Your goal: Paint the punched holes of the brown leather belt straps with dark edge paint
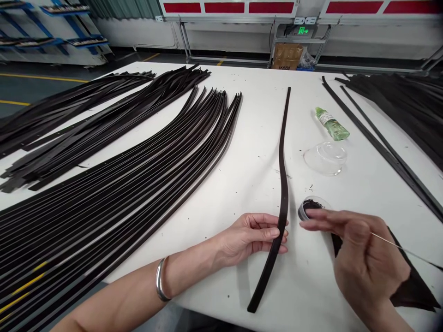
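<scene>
My left hand [258, 235] pinches a long black flat strip [284, 193] between thumb and fingers, near its closer end. The strip runs away over the white table in a slight curve. To the right, my right hand [367, 258] has a thin, wire-like tool [398, 244] tucked in its curled grip, the tool pointing out to the right. Its outstretched fingers, slightly blurred, are over the edge of a small clear cup [302, 213] holding small black bits [311, 204]. Whether the fingertips touch the bits or hold one, I cannot make out.
Bundles of black strips [145, 170] cover the left of the white table [256, 129]. A green squeeze bottle [332, 124] and an upturned clear cup [327, 157] lie beyond my right hand. More dark strips [391, 152] lie at right; a black sheet [413, 286] sits under my right wrist.
</scene>
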Available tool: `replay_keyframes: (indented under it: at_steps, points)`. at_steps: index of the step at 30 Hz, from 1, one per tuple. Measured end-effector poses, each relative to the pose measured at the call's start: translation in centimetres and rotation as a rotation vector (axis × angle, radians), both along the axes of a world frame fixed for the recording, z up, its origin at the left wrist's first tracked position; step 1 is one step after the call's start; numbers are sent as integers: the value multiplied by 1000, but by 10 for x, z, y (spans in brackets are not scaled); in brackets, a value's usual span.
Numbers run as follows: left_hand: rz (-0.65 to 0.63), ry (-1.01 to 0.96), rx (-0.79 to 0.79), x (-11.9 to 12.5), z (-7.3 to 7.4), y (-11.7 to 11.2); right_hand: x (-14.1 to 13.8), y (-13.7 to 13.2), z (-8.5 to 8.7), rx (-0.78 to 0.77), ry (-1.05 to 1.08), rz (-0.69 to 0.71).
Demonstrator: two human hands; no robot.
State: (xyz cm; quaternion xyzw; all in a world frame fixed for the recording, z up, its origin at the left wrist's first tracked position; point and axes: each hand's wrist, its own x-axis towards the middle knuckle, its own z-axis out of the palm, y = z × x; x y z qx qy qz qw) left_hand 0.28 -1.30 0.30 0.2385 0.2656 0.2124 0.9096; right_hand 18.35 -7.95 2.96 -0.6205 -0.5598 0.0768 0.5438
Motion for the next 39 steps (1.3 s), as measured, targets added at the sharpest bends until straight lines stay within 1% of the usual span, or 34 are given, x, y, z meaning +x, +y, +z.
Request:
replay_keyframes:
  at_steps: [1, 2, 4, 6, 7, 12, 15, 17, 20, 22, 24, 26, 27, 29, 32, 34, 39]
  points:
    - [0, -3, 4, 0, 0, 0, -1, 1, 1, -63, 40, -6]
    - [-1, -7, 9, 0, 1, 0, -2, 3, 1, -132, 68, 23]
    - [-8, -19, 18, 0, 1, 0, -4, 7, 1, -241, 85, 118]
    - [-15, -31, 24, -1, 1, 0, -5, 12, 1, -289, 112, 197]
    - [-15, -35, 24, -1, 2, -1, -5, 14, 1, -302, 143, 210]
    - [-42, -57, 5, -1, 1, -4, 1, 35, 9, -318, 350, 102]
    - [-80, -69, 1, -1, 1, -5, 7, 43, 13, -341, 385, 83]
    - [-75, -60, 2, -2, 2, -4, 12, 43, 13, -334, 378, 104]
    - [-32, -31, -11, -1, 3, -3, 21, 34, 11, -244, 396, 120]
    - [-17, -15, -19, 0, 3, -3, 31, 26, 10, -249, 341, 65]
    - [-22, -3, -20, 1, 2, -3, 43, 18, 8, -292, 182, -24]
    - [-21, 15, -18, 1, 2, -3, 54, 14, 6, -301, -10, -72]
    - [-17, 30, -15, 2, 1, -2, 58, 14, 4, -282, -91, -68]
    - [-2, 63, -12, 2, 1, -2, 62, 15, 1, -226, -228, -15]
    - [3, 91, -12, 1, 1, 0, 61, 21, -5, -119, -395, 53]
    - [-7, 93, -12, 1, 2, 1, 60, 24, -9, -89, -456, 70]
    - [-16, 99, -13, 1, 3, 1, 60, 28, -17, -83, -500, 92]
